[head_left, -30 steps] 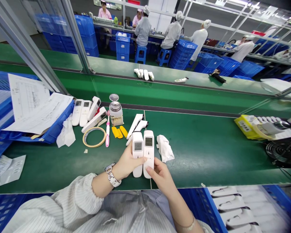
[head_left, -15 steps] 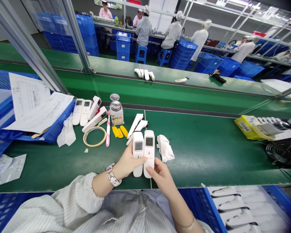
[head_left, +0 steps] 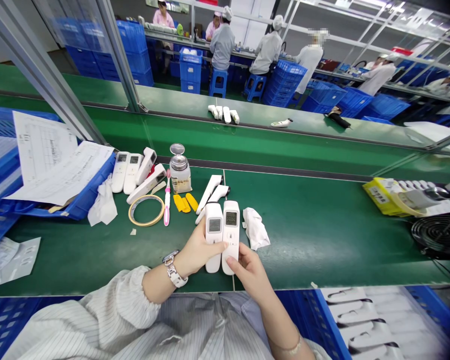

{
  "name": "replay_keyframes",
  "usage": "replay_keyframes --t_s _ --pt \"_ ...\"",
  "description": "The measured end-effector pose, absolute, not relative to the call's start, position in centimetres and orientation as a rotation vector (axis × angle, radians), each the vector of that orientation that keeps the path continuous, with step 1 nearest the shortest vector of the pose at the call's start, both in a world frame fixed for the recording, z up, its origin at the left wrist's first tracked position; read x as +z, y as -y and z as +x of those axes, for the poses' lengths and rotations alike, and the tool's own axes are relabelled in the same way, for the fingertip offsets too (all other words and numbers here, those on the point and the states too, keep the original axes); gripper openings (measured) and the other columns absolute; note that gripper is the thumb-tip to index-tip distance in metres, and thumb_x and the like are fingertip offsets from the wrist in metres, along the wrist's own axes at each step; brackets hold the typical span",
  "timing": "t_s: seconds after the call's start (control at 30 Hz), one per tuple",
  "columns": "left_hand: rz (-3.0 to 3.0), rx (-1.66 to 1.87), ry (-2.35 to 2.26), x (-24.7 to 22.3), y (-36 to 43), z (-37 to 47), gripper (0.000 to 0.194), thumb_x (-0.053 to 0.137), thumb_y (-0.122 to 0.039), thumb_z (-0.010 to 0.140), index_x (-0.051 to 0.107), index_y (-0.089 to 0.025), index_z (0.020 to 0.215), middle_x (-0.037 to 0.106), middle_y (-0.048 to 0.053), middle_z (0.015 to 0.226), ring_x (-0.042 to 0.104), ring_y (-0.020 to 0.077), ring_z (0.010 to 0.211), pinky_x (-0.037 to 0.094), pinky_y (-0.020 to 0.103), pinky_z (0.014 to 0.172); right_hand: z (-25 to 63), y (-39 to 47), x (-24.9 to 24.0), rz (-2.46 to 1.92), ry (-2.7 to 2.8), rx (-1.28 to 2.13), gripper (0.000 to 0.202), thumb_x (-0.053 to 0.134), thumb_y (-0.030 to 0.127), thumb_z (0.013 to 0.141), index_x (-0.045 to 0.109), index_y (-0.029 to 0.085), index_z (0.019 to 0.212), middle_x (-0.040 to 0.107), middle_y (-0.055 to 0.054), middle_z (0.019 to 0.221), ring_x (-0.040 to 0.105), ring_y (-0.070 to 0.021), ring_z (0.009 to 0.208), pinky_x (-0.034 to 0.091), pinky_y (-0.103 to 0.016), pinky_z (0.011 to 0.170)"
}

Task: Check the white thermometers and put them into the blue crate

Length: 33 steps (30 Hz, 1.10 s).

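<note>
Two white forehead thermometers are held side by side above the bench, grey screens facing me. My left hand is closed around the left thermometer, and its thumb stretches across to the front of the right thermometer. That right one is gripped near its lower end by my right hand, thumb on the front and fingers behind. Just beyond them lie two more white thermometers on their sides. A crumpled white cloth rests to the right. The fingers behind both devices are partly hidden.
On the green bench stand a pump bottle, yellow finger cots, a toothbrush, a tape roll and several thermometers. Left is a blue bin with papers; right, a yellow box and black fan.
</note>
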<state>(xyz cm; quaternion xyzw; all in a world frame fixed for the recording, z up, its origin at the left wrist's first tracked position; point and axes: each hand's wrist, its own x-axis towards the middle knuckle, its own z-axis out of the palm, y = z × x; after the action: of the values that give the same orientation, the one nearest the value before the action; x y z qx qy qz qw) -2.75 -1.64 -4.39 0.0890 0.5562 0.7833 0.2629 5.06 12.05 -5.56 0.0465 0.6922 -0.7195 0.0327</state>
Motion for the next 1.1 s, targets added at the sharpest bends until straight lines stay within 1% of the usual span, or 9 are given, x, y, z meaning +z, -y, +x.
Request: replay_keyframes --t_s 0.1,0.27,0.47,0.63,0.7,0.77,0.9,0.97,1.1 --pt "0.235 2.118 -1.503 -4.3 1.6 -2.8 0.048 0.070 -0.017 0.065 0.047 -0.020 0.106 0.060 0.002 0.095 0.057 0.0164 0.085 0.047 0.033 0.079 5.1 -12.0 -5.5 0.156 -2.129 -2.217 0.019 0.060 0.033 0.080 0.060 0.020 0.093 0.059 -0.002 0.078 0.053 -0.0151 0.067 0.047 -0.030 0.071" --pt "0.222 2.117 -1.501 -4.3 1.6 -2.7 0.048 0.070 -0.017 0.064 0.047 -0.020 0.106 0.060 0.003 0.095 0.057 0.0168 0.085 0.047 0.033 0.079 5.2 -12.0 -5.5 0.170 -2.079 -2.231 0.025 0.061 0.032 0.080 0.059 0.020 0.102 0.061 -0.002 0.081 0.056 -0.0166 0.072 0.048 -0.031 0.072" --pt "0.243 2.115 -1.500 -4.4 1.6 -2.8 0.048 0.069 -0.017 0.065 0.046 -0.021 0.107 0.059 0.002 0.095 0.056 0.0155 0.084 0.047 0.032 0.079 5.1 -11.8 -5.3 0.210 -1.981 -2.276 0.027 0.063 0.032 0.078 0.058 0.018 0.101 0.063 -0.004 0.086 0.059 -0.0195 0.082 0.048 -0.032 0.074" --pt "0.269 2.123 -1.550 -4.2 1.6 -3.0 0.047 0.069 -0.019 0.065 0.046 -0.020 0.107 0.059 0.003 0.097 0.056 0.0165 0.085 0.046 0.032 0.079 4.8 -10.8 -5.1 0.342 -1.873 -2.423 0.035 0.069 0.034 0.072 0.057 0.019 0.101 0.065 -0.006 0.099 0.059 -0.0220 0.093 0.046 -0.036 0.084" --pt "0.289 2.121 -1.569 -4.0 1.6 -3.0 0.048 0.069 -0.019 0.066 0.045 -0.019 0.107 0.059 0.004 0.097 0.057 0.0169 0.085 0.047 0.032 0.078 4.7 -10.6 -5.0 0.383 -1.872 -2.450 0.034 0.068 0.036 0.073 0.057 0.018 0.100 0.065 -0.007 0.101 0.058 -0.0234 0.096 0.045 -0.037 0.086" --pt "0.319 2.111 -1.590 -3.8 1.7 -3.0 0.047 0.069 -0.019 0.066 0.045 -0.019 0.106 0.059 0.003 0.095 0.057 0.0165 0.084 0.047 0.031 0.076 4.7 -10.4 -4.9 0.353 -1.903 -2.441 0.031 0.065 0.036 0.075 0.058 0.018 0.100 0.065 -0.007 0.099 0.058 -0.0239 0.095 0.046 -0.038 0.085" --pt "0.355 2.104 -1.604 -3.6 1.8 -2.8 0.045 0.068 -0.019 0.066 0.045 -0.020 0.104 0.058 0.002 0.091 0.056 0.0154 0.081 0.046 0.030 0.074 4.9 -10.3 -4.8 0.214 -2.025 -2.386 0.030 0.059 0.034 0.081 0.056 0.020 0.107 0.063 -0.007 0.101 0.056 -0.0235 0.096 0.046 -0.036 0.083" --pt "0.348 2.100 -1.589 -3.7 1.9 -2.8 0.045 0.069 -0.019 0.065 0.045 -0.019 0.103 0.058 0.002 0.091 0.056 0.0159 0.080 0.046 0.031 0.075 5.0 -10.3 -4.8 0.176 -2.135 -2.326 0.028 0.056 0.035 0.083 0.057 0.019 0.106 0.063 -0.006 0.098 0.056 -0.0227 0.092 0.045 -0.034 0.081" --pt "0.323 2.099 -1.526 -4.1 2.0 -2.8 0.048 0.070 -0.020 0.065 0.045 -0.019 0.106 0.059 0.004 0.094 0.057 0.0178 0.084 0.046 0.033 0.078 5.0 -10.5 -4.7 0.127 -2.265 -2.202 0.022 0.052 0.037 0.085 0.061 0.017 0.088 0.060 -0.003 0.080 0.055 -0.0200 0.078 0.044 -0.030 0.073"
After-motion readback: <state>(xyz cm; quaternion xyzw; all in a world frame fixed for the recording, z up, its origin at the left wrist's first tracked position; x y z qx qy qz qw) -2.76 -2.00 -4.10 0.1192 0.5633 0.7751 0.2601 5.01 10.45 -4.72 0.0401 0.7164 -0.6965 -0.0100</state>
